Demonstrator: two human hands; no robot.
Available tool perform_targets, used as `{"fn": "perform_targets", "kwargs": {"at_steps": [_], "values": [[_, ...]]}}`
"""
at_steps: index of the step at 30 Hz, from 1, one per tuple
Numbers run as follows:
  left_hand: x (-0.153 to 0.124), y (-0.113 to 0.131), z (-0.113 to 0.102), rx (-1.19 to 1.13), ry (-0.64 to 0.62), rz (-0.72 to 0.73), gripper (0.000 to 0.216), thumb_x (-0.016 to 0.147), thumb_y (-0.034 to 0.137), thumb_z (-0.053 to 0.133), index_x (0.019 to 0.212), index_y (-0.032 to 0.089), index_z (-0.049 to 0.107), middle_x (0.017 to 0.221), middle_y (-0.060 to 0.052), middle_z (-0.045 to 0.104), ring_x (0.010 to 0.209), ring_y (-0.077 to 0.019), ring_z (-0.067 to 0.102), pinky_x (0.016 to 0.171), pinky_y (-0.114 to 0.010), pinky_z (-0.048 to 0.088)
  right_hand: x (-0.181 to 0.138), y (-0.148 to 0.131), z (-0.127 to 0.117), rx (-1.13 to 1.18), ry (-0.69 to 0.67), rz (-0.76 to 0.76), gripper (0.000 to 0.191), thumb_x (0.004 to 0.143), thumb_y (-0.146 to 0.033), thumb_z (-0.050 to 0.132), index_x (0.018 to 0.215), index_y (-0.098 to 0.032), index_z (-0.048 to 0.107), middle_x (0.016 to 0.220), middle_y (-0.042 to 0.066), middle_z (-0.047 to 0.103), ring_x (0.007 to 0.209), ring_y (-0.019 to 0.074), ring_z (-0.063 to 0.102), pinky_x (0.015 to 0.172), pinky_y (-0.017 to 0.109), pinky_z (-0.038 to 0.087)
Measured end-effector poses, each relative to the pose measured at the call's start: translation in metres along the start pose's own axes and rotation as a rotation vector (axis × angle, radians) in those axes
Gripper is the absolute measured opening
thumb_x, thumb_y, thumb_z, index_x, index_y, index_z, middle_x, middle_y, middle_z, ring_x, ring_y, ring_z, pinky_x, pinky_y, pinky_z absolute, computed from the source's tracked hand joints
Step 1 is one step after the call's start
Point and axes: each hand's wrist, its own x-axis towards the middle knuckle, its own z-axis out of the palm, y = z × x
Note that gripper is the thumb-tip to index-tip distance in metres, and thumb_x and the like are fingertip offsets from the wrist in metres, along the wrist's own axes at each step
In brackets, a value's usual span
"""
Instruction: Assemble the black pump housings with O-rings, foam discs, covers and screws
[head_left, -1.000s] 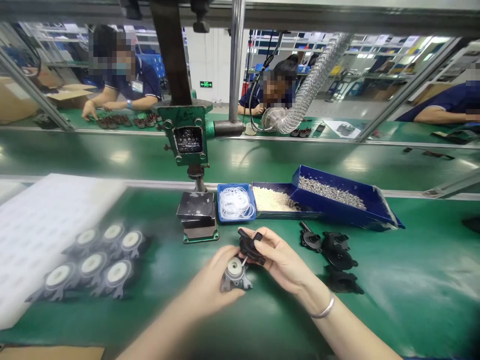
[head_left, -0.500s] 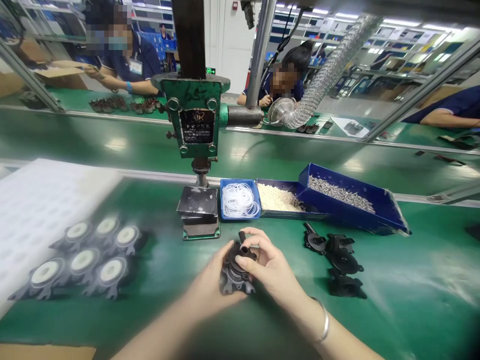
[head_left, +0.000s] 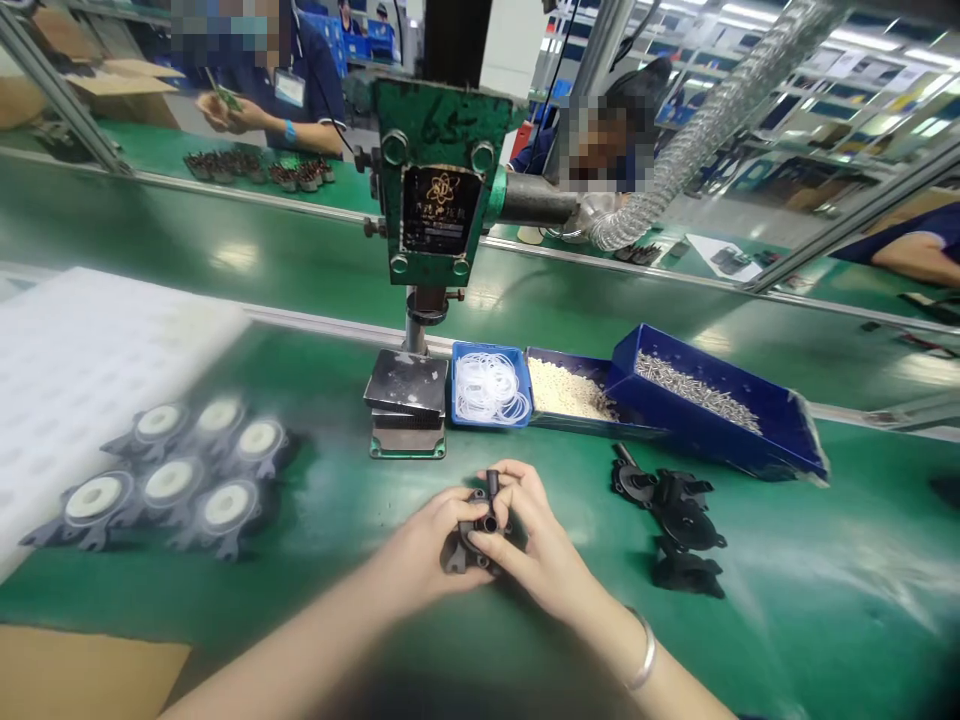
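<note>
Between my two hands, over the bench in front of me, is a black plastic pump housing with a round body and tube stubs. My left hand grips its left side, thumb laid on the top part. From the right, my right hand closes on the upper part, with thumb and fingers around the stubs. My fingers hide much of the underside. More black pump parts lie loose to the right. At left, several black housings with white round discs rest in rows.
A green press with a black plate block stands ahead. Beside it are a blue tray of clear rings, a bin of cream pieces and a blue bin of metal pins. Co-workers sit beyond the frame rail.
My left thumb has come up onto the top of the pump housing, and the left hand wraps it more closely. The housing's lower part is now more covered. The camera view has shifted slightly.
</note>
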Motion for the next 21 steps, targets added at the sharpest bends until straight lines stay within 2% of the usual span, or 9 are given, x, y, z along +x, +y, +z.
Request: {"fn": "perform_targets", "kwargs": {"at_steps": [11,14,16,18,21], "values": [[0.000,0.001,0.001,0.025,0.025,-0.030,0.062,0.067,0.027,0.080,0.121,0.022,0.050,0.132,-0.015,0.057,0.122,-0.0269,0.059,0.102,-0.045,0.049,-0.002,0.005,0.010,-0.020,0.085,-0.068,0.027,0.093,-0.038,0.058,0.084,-0.019,0.040,0.128,0.011,0.040,0.127,0.0211,0.043,0.106,0.035,0.038],[-0.002,0.007,0.004,0.059,0.042,-0.038,0.060,0.067,0.026,0.081,0.119,0.020,0.051,0.127,-0.015,0.060,0.118,-0.0275,0.061,0.098,-0.045,0.052,-0.005,0.002,0.005,-0.033,0.058,-0.057,0.027,0.091,-0.040,0.060,0.086,-0.019,0.043,0.131,0.011,0.039,0.130,0.0214,0.040,0.108,0.036,0.036],[-0.003,0.016,0.001,0.090,0.057,-0.034,0.058,0.068,0.025,0.080,0.118,0.019,0.051,0.123,-0.014,0.061,0.117,-0.0279,0.062,0.096,-0.045,0.053,-0.005,-0.007,-0.008,-0.072,0.017,-0.055,0.027,0.089,-0.041,0.063,0.091,-0.019,0.047,0.136,0.011,0.036,0.134,0.0226,0.036,0.111,0.038,0.035],[-0.003,0.029,-0.012,0.119,0.094,0.000,0.058,0.068,0.026,0.080,0.118,0.020,0.052,0.123,-0.013,0.062,0.118,-0.0278,0.061,0.097,-0.043,0.053,-0.002,-0.021,-0.028,-0.144,0.025,-0.097,0.026,0.089,-0.042,0.062,0.098,-0.020,0.051,0.140,0.011,0.033,0.137,0.0240,0.033,0.112,0.041,0.033],[0.008,0.052,-0.051,0.168,0.235,0.037,0.056,0.070,0.031,0.079,0.119,0.022,0.053,0.127,-0.012,0.060,0.121,-0.0268,0.059,0.102,-0.042,0.050,0.018,-0.053,-0.068,-0.277,0.223,-0.300,0.023,0.093,-0.039,0.058,0.106,-0.021,0.052,0.136,0.012,0.039,0.134,0.0243,0.037,0.112,0.045,0.033]]}}
